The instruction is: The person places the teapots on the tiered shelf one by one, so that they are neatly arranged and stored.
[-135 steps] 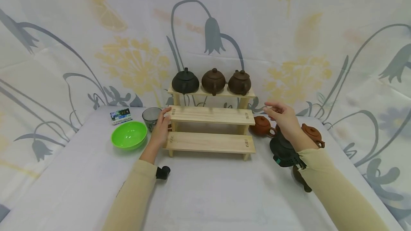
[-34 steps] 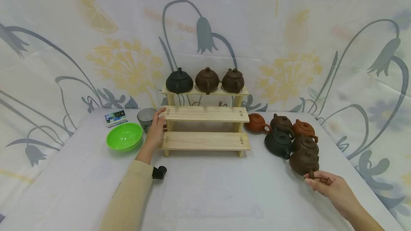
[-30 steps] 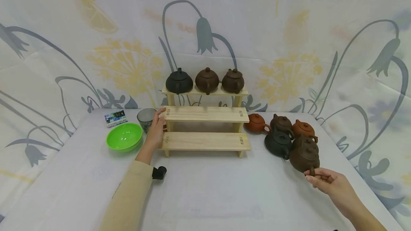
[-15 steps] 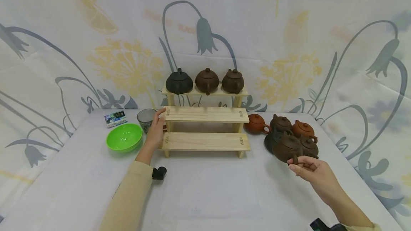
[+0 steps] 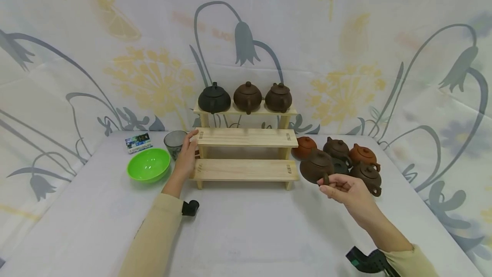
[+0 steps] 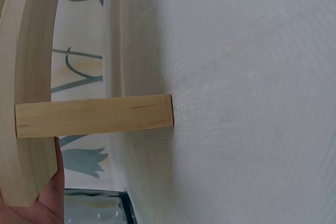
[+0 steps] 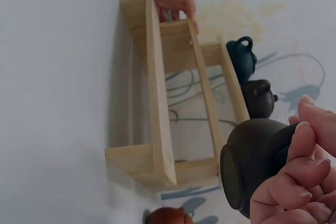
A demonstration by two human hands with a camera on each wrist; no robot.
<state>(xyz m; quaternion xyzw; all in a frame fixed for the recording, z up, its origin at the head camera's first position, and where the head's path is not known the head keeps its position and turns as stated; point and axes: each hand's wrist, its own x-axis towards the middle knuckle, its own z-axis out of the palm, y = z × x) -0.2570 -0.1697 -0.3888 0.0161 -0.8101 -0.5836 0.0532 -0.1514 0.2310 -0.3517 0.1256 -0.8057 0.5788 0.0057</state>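
A three-tier wooden shelf [image 5: 246, 170] stands mid-table. My left hand [image 5: 186, 157] grips its left end at the middle tier; the left wrist view shows part of that hand behind a board [image 6: 31, 77]. My right hand [image 5: 351, 191] pinches the handle of a dark brown teapot [image 5: 316, 166], held off the table just right of the shelf. In the right wrist view the same teapot [image 7: 252, 156] hangs sideways from the fingers [image 7: 294, 182]. On the top tier sit a black teapot [image 5: 214, 98] and two brown teapots [image 5: 247, 97], [image 5: 278, 97].
Right of the shelf is a cluster of teapots: an orange one [image 5: 304, 146], a reddish one [image 5: 363, 154], brown ones [image 5: 368, 176] and a partly hidden black one [image 5: 340, 166]. Left lie a green bowl [image 5: 148, 166], a glass cup [image 5: 174, 143] and a small printed box [image 5: 138, 142].
My right hand has taken the brown teapot by its handle from the front of the right cluster, lifted it and carried it left toward the shelf. My left hand stays on the shelf.
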